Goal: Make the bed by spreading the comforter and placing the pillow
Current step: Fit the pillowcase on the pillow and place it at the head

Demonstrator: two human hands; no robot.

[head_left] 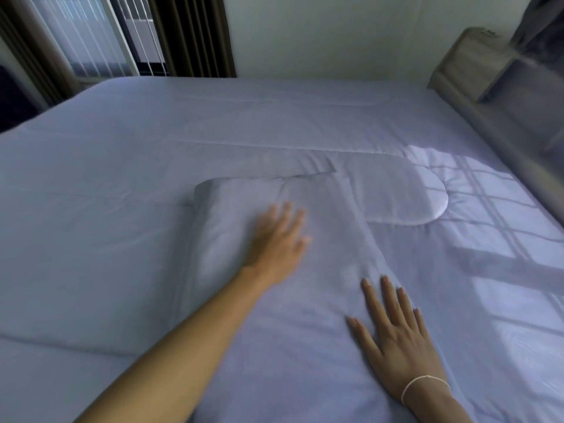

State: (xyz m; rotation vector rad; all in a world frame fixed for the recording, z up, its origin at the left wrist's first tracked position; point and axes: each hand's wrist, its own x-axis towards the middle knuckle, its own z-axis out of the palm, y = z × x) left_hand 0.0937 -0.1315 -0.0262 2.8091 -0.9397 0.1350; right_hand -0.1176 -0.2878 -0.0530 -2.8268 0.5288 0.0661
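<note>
Right up close, the right hand (399, 340) lies flat on the pale blue comforter (305, 346), fingers (374, 300) straight and fanned wide, palm down, gripping nothing. A thin white bracelet (425, 381) circles that wrist. Just beyond and to the left, the left hand (279, 242) reaches across on an outstretched arm, blurred, its fingers spread open over the folded bulk of the comforter, holding nothing; whether the palm is pressing down or just above the cloth, I cannot tell. That folded part forms a thick raised slab with a rounded far-left corner, lying across the middle of the bed (91, 178). Farther out, a rounded flap of the comforter (406, 196) sticks out to the right, catching a patch of window light with crossed shadow bars. Past that the sheet runs smooth to the far edge. At the back, a wooden headboard (470, 62) stands on the right, a dark curtain (195, 35) and window (91, 35) on the left.
</note>
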